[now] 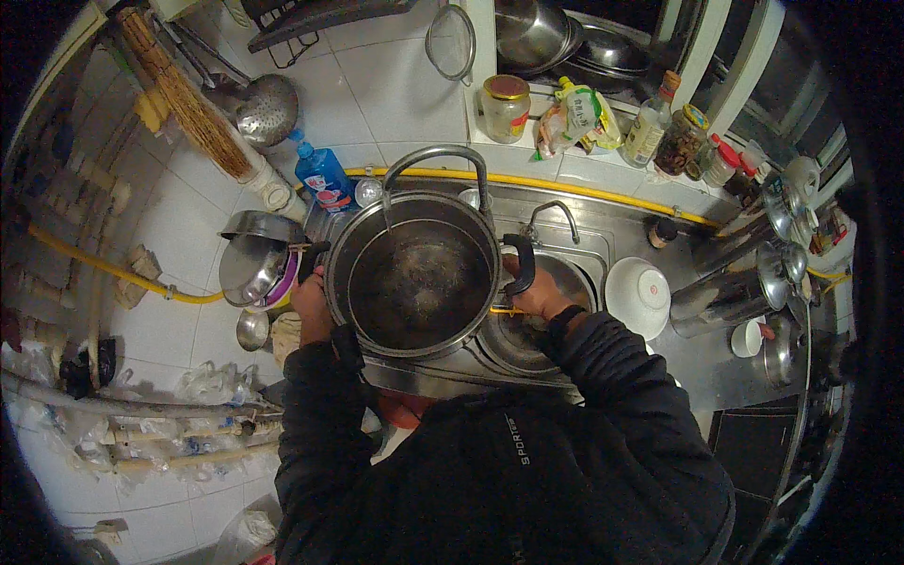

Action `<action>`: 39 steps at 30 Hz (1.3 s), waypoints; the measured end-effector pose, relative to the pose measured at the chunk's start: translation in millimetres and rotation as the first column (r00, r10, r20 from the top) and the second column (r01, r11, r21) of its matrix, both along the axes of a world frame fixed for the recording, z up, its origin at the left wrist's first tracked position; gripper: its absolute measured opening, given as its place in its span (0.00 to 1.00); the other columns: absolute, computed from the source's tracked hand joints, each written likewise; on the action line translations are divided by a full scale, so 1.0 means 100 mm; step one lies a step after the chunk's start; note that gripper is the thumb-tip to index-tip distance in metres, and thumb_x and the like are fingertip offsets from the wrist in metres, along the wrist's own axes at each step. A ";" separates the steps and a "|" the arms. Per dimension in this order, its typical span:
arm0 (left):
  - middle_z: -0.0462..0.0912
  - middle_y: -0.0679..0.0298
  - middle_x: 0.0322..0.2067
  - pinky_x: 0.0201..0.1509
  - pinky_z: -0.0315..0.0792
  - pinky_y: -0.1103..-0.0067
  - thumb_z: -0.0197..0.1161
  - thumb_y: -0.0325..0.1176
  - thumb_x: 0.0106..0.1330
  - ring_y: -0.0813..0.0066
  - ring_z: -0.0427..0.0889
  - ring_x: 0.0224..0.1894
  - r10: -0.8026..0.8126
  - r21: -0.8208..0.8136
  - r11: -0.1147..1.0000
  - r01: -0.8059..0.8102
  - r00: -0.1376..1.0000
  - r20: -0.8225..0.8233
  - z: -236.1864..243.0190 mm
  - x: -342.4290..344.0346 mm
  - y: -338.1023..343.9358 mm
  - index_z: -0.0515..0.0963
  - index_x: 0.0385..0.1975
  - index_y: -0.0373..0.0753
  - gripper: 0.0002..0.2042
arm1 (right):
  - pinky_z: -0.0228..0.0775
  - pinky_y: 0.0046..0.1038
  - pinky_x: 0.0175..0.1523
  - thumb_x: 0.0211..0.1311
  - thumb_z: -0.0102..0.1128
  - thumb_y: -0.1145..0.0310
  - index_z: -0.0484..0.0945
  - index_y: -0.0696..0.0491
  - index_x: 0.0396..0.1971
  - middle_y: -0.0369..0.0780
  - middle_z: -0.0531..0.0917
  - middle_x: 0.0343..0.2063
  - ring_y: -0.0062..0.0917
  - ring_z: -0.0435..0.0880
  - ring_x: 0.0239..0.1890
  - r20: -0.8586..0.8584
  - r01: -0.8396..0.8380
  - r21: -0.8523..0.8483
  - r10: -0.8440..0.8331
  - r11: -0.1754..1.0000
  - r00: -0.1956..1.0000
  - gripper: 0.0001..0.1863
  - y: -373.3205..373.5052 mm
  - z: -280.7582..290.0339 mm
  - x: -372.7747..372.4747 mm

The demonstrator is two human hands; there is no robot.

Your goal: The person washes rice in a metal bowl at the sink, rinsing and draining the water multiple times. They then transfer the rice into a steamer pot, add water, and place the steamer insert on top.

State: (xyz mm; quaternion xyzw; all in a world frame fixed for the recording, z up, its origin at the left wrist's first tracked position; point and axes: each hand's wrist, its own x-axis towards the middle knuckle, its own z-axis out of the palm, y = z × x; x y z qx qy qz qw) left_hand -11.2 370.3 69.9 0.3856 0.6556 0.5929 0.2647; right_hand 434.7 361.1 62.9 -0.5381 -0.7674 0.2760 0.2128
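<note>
A large round steel pot [421, 282] with black side handles is in front of me, over the left part of the steel sink. My left hand [313, 299] is closed round its left handle. On the other side, my right hand [539, 290] is closed at the right handle [519, 265]. The curved faucet [436, 158] arches over the far rim, its spout above the inside of the pot. The pot's inner bottom looks mottled grey; whether water lies in it I cannot tell. Partly under my right forearm is a round metal basin [527, 347] in the right sink bowl.
A blue detergent bottle [322, 176] stands at the back left, with stacked steel bowls [252, 259] below it. A smaller faucet [557, 209] and a white bowl [637, 298] are to the right. Jars and bottles [652, 127] line the sill; a yellow pipe [603, 190] runs along the wall.
</note>
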 end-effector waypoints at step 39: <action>0.81 0.64 0.27 0.32 0.75 0.73 0.59 0.29 0.50 0.67 0.80 0.26 0.066 -0.024 0.998 -0.062 0.928 0.367 0.32 0.22 -0.05 0.76 0.20 0.34 0.05 | 0.73 0.44 0.51 0.51 0.60 0.66 0.68 0.41 0.61 0.48 0.79 0.49 0.48 0.79 0.49 -0.010 -0.003 0.029 0.003 1.000 1.000 0.33 -0.01 -0.02 -0.02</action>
